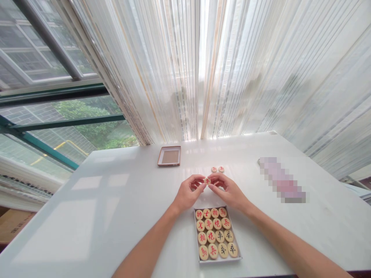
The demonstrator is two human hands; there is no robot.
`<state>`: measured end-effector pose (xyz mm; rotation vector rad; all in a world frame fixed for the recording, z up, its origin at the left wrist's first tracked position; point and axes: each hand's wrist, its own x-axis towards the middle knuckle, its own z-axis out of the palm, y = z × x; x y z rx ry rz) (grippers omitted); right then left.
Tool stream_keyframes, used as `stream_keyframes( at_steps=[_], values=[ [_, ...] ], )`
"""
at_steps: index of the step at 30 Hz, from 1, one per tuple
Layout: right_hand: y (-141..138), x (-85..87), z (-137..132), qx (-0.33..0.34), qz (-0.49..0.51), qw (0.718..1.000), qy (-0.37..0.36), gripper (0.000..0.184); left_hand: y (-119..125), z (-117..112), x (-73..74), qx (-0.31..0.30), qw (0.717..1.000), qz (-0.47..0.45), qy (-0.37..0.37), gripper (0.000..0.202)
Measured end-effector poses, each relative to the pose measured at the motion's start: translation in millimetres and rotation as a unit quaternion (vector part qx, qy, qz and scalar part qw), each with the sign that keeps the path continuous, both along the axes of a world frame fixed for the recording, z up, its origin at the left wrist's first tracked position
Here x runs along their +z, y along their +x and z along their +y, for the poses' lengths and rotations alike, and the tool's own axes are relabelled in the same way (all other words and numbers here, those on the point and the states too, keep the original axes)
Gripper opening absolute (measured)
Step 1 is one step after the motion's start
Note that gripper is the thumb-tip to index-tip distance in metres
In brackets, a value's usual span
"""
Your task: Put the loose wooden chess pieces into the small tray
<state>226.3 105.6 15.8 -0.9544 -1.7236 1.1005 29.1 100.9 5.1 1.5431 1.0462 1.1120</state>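
My left hand (188,192) and my right hand (227,190) meet above the white table (116,200), both pinching one round wooden chess piece (207,180) with a red character. Just beyond it, two more pieces (217,169) lie side by side on the table. Right below my hands sits a shallow white box (217,260) filled with several rows of round pieces marked in red and black.
A brown-rimmed box lid (169,155) lies at the far middle of the table. A blurred pinkish object (281,180) rests to the right. Striped sheer curtains (232,69) hang behind the table; a window (43,96) is at left.
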Motion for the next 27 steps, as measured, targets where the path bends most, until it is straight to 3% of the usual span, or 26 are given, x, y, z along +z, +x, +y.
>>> stream_keyframes(
  at_steps=[27],
  values=[
    [0.8, 2.3, -2.8, -0.011, -0.017, 1.000, -0.022, 0.026, 0.0, 0.2, 1.2, 0.022, 1.000, 0.009, -0.003, 0.032]
  ],
)
